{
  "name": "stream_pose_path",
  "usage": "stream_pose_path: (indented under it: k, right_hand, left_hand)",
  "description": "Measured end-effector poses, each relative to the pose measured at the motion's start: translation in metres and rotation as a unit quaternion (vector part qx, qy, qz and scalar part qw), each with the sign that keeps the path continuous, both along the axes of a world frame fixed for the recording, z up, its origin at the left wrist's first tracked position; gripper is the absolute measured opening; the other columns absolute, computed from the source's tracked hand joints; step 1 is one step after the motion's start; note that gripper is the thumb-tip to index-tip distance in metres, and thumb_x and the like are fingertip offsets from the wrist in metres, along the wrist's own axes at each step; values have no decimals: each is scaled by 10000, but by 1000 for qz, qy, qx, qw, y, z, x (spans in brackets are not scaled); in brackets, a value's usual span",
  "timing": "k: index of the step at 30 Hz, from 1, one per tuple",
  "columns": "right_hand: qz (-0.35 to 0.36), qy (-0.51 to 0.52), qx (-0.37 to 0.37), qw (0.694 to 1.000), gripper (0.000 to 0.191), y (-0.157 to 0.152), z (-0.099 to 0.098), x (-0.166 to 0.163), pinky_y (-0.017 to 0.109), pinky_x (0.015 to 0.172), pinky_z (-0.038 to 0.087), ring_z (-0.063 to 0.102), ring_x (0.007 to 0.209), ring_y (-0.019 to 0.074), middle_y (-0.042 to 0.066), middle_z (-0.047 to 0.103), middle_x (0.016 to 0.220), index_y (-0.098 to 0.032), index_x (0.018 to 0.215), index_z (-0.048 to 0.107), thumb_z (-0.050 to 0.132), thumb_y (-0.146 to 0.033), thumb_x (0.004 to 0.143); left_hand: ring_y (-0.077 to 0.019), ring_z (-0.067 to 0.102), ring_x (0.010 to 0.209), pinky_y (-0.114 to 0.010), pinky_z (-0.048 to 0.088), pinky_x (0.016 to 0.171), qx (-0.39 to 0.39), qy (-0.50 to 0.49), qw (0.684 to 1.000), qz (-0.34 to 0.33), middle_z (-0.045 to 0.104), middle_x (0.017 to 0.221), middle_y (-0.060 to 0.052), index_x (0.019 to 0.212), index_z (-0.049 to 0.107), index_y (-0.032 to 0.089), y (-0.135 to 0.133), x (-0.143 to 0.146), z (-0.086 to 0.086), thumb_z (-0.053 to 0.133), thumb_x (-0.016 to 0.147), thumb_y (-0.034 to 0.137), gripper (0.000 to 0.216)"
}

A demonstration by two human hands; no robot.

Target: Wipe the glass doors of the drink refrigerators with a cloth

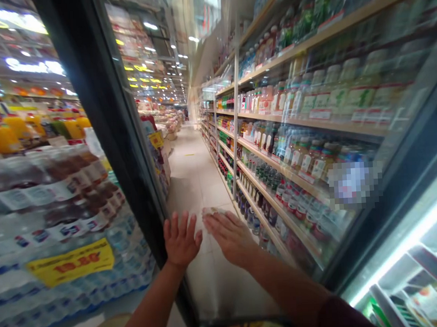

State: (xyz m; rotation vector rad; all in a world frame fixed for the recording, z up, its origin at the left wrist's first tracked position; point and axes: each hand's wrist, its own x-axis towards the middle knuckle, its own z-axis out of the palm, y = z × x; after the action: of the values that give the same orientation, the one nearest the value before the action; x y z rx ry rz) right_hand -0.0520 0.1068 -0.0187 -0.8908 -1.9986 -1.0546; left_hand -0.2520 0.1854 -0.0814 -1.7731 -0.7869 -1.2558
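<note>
A glass cooler door with a black frame (pixel 116 139) stands in front of me, and the aisle shows through its pane. My left hand (pixel 181 241) lies flat against the glass near the left frame, fingers spread, holding nothing. Just right of it, my right hand (pixel 227 234) is pressed to the pane with its fingers together. A thin pale cloth (pixel 211 211) shows at those fingertips; most of it is hidden under the hand, and its exact kind is unclear.
Shelves of bottled drinks (pixel 306 154) appear in the glass at right. Stacked bottle packs (pixel 42 221) with a yellow price sign (pixel 73 261) stand left of the door. A lit cooler interior (pixel 411 280) is at lower right.
</note>
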Motion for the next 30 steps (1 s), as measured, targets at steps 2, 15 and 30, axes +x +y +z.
stream_pose_path:
  k: [2, 15, 30]
  right_hand:
    - [-45, 68, 28, 996, 474, -2, 16, 16, 335, 1278, 223, 399, 1456, 148, 16, 577, 1465, -182, 1396, 566, 407, -108, 955]
    - [-102, 105, 102, 984, 544, -36, -4, 121, 371, 1226, 368, 501, 1394, 193, 57, 584, 1452, -226, 1467, 503, 434, -82, 947]
    - [-167, 229, 137, 949, 597, -43, -41, 163, 558, 1211, 357, 396, 1468, 300, 137, 441, 1563, -192, 1539, 388, 459, -108, 952]
  left_hand:
    - [-292, 131, 1557, -485, 124, 1283, 2, 1, 1000, 1, 213, 1655, -102, 1592, 235, 182, 0, 0, 0, 557, 933, 283, 741]
    - [-309, 178, 1545, -537, 209, 1253, 9, -5, 1000, 3, 334, 1612, -131, 1588, 257, 229, 8, -2, -5, 589, 901, 281, 765]
    - [-296, 164, 1553, -513, 161, 1269, 3, -8, 1000, -14, 357, 1601, -147, 1589, 254, 200, 6, -1, -3, 610, 900, 277, 779]
